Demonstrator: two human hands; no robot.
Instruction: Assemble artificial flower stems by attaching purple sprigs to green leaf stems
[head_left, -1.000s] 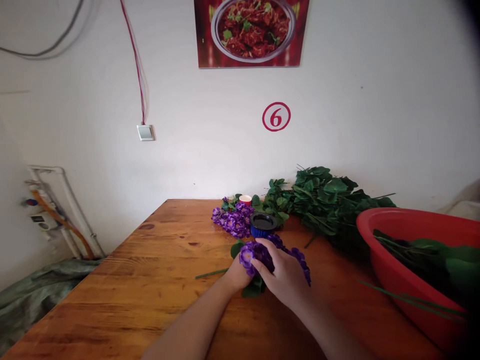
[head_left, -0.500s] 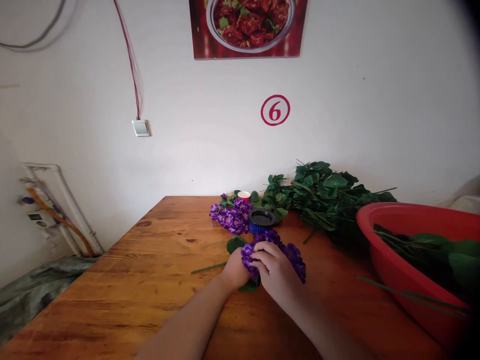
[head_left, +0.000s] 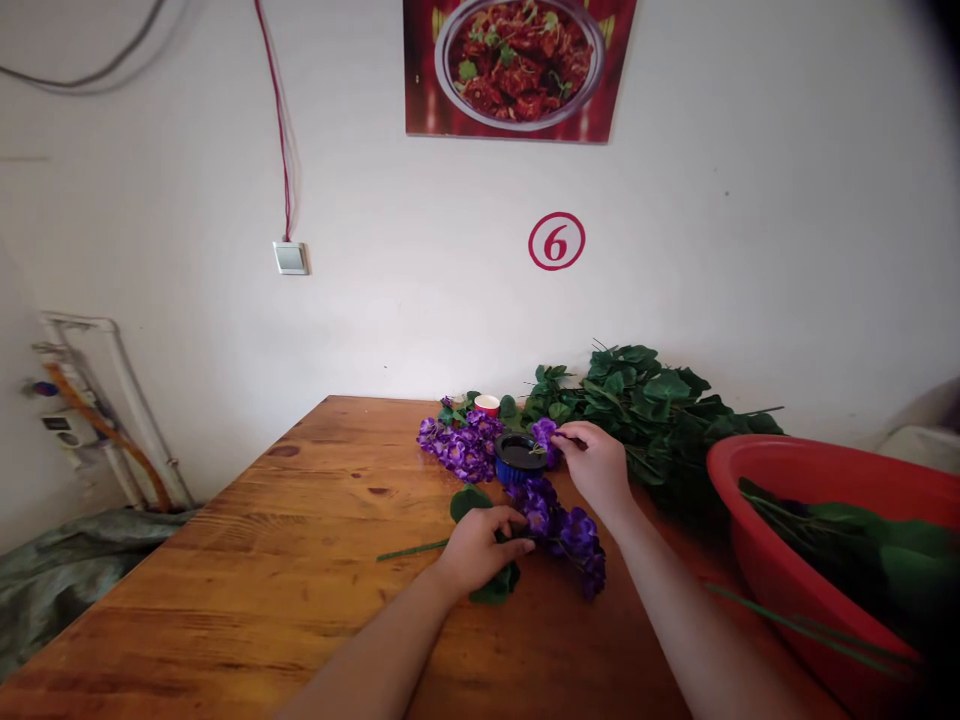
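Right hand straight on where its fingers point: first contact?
Probably the black-rimmed blue cup, met first by the purple flower the right hand pinches; depth is unclear, so it might pass above.

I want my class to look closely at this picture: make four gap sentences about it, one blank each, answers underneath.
1. The right hand pinches a small purple flower near a black-rimmed dish whose side is ____.
2. The left hand holds a stem with purple blooms and green ____.
3. The large tub is coloured ____.
4. The number in the circle on the wall is ____.

Missing words: blue; leaves; red; 6.
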